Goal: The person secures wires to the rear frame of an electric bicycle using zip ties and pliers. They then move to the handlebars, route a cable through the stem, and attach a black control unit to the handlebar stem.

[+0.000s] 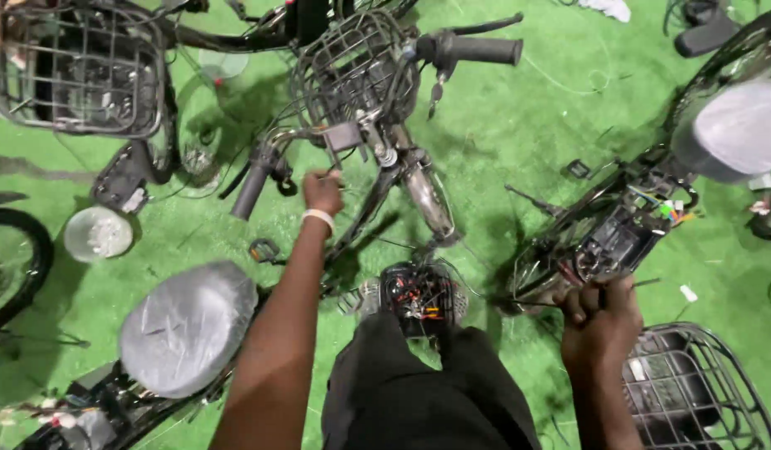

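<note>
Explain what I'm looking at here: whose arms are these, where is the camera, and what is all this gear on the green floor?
The one picture comes from a camera on a person's head, looking down at their own arms. The left hand, with a white wristband, reaches to the cables under the handlebar of an electric bike, just below its wire basket. The right hand is closed around a thin dark tool; what kind is too small to tell. On the green floor stand more bikes: one at right with its wiring compartment open, and a plastic-wrapped saddle at lower left. An open hub with coloured wires sits between the person's knees.
</note>
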